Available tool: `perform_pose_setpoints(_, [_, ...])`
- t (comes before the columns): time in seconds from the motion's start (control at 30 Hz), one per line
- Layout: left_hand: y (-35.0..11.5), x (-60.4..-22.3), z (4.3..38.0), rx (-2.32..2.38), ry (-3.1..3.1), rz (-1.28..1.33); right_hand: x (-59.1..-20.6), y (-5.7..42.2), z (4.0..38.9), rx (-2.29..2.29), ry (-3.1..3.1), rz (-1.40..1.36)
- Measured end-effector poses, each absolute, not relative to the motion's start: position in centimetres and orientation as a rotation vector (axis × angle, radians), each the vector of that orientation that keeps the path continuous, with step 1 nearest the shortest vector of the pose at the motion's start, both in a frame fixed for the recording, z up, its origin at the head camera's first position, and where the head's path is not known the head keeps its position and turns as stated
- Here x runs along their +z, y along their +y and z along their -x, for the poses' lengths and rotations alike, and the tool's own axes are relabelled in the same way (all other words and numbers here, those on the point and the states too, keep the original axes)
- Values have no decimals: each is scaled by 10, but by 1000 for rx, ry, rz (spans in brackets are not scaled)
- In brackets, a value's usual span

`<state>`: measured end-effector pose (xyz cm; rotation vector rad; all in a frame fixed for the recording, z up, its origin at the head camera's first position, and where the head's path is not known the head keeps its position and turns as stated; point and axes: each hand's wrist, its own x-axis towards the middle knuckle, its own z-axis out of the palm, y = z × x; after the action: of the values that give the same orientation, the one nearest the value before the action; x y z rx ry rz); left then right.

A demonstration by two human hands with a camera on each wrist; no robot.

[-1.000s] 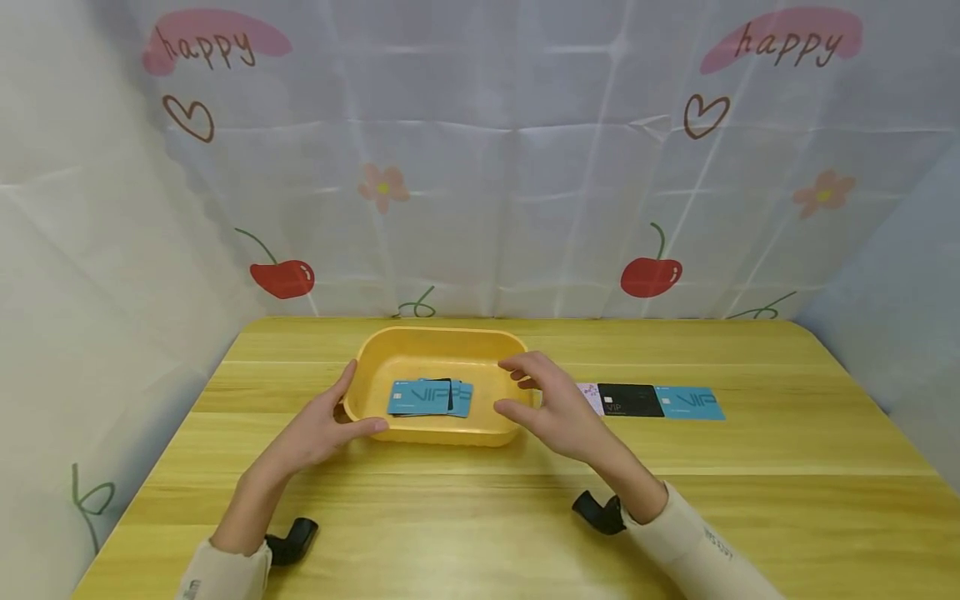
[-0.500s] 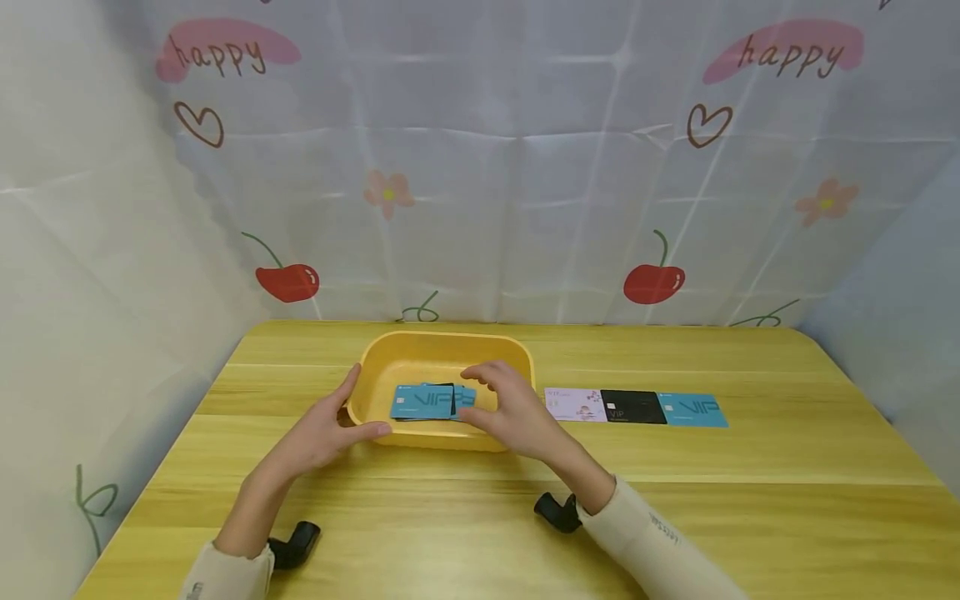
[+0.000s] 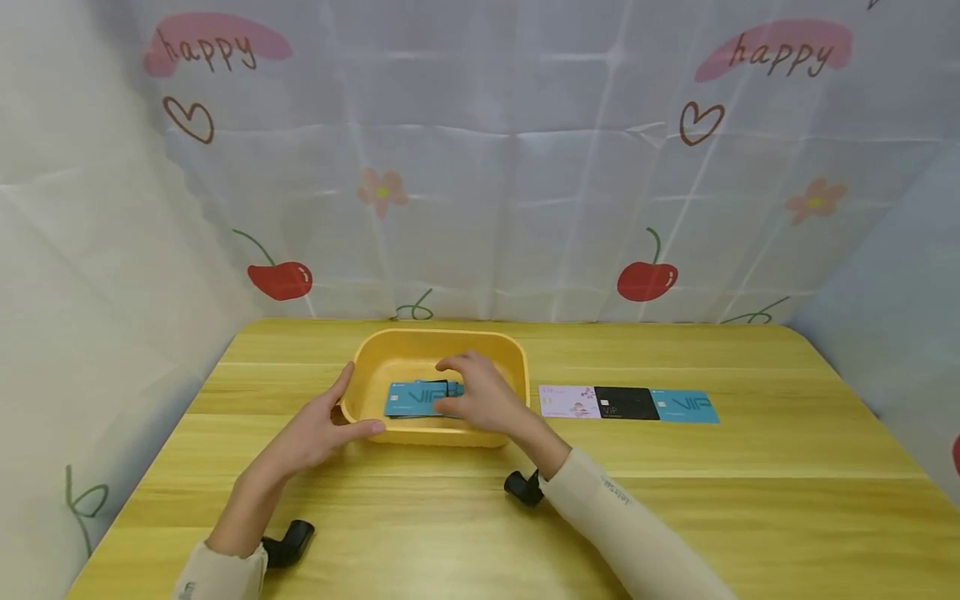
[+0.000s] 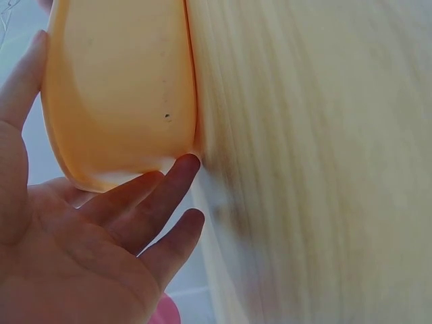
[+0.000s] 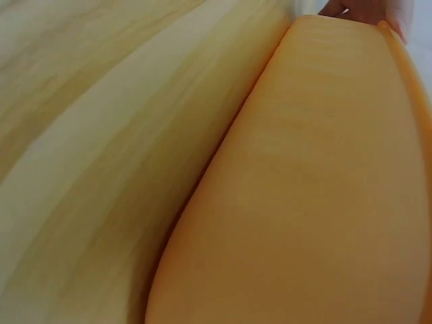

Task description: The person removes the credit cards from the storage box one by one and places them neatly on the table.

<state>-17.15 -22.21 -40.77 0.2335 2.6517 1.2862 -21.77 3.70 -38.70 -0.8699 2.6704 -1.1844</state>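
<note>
A yellow plastic basin (image 3: 450,437) sits on the wooden table. My left hand (image 3: 313,429) rests spread against its left end, thumb over the front rim; in the left wrist view, nearly straight fingers (image 4: 158,206) lie along the outer wall. Inside the basin is a small overlapping pile of cards, a blue VIP card (image 3: 408,398) on top. My right hand (image 3: 483,396) reaches in over the pile's right end, thumb and forefinger apart, the thumb overlapping the cards. In the right wrist view the basin's outer wall (image 5: 297,182) fills much of the frame; the right hand is hidden.
Right of the basin three cards lie in a row on the table (image 3: 465,517): a lilac card (image 3: 566,402), a black VIP card (image 3: 626,403) and a blue card (image 3: 684,406). A printed white curtain (image 3: 487,167) hangs behind the table.
My right hand has moved left from the basin's right rim to over the card pile, uncovering the lilac card. The left hand stays at the basin's left end.
</note>
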Motion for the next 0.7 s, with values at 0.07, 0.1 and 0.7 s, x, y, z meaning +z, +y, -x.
perform_pose_setpoints(0.07, [-222, -407, 172, 1286, 2651, -237, -388, 32, 220, -1132, 2684, 879])
perform_pose_setpoints(0.1, [-222, -407, 172, 1284, 2653, -240, -388, 30, 221, -1102, 2694, 881])
perform_pose_setpoints(0.7, [-223, -408, 173, 1295, 2641, -250, -401, -7, 248, -677, 2697, 827])
